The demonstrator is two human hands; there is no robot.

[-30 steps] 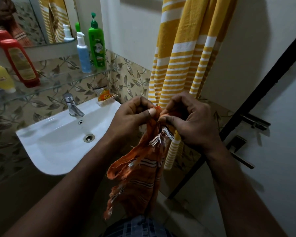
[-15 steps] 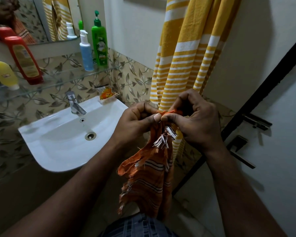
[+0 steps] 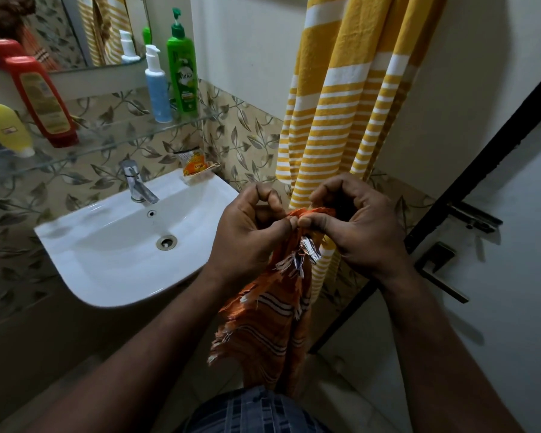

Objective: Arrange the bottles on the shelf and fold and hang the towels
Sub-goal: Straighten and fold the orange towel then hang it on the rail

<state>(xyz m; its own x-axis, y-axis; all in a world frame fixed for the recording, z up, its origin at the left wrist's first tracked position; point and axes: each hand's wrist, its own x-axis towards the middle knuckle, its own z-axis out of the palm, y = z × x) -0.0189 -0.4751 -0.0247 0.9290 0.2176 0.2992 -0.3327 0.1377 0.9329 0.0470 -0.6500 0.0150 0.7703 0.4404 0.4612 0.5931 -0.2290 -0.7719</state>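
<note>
Both hands have crept a little right and lower since a second ago, still pinching the orange towel's top edge.

Behind them the yellow striped towel [image 3: 341, 98] hangs down the wall, its lower end just behind the right hand. To the left sits the white sink [image 3: 107, 245], and above it the glass shelf [image 3: 113, 135] carries a green bottle [image 3: 182, 65], a blue bottle [image 3: 156, 85], a red bottle [image 3: 41, 98] and a yellow bottle [image 3: 7, 129]. The orange towel [image 3: 263, 326] dangles, frayed, between the forearms. The left hand [image 3: 247, 226] and right hand [image 3: 356, 226] meet thumb to thumb, fingers clamped on its bunched edge.
</note>
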